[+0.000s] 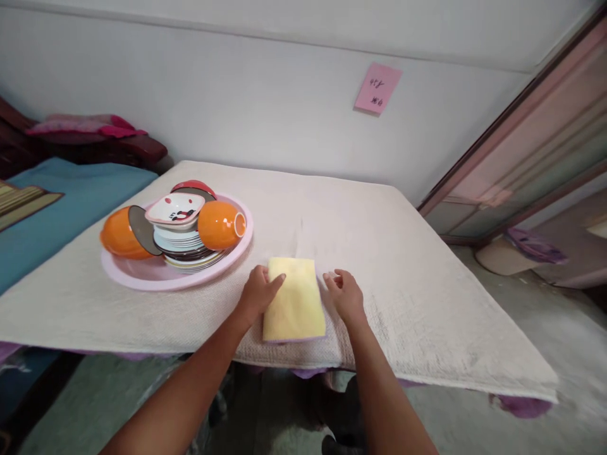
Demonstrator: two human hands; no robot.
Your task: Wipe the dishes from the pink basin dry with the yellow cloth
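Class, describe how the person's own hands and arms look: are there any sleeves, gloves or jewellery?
The left hand and right hand are bare, with no gloves. The left forearm and right forearm show no sleeves up to the picture's edge. No watch or bracelet shows; the fingers are too small to rule out rings.

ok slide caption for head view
Left hand holds a yellow cloth, right hand beside it; dishes in a pink tub.

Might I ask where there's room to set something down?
The cream tablecloth is bare right of the right hand and back to the white wall. Crowded: the oval pink basin of dishes, and the folded yellow cloth at the left hand.
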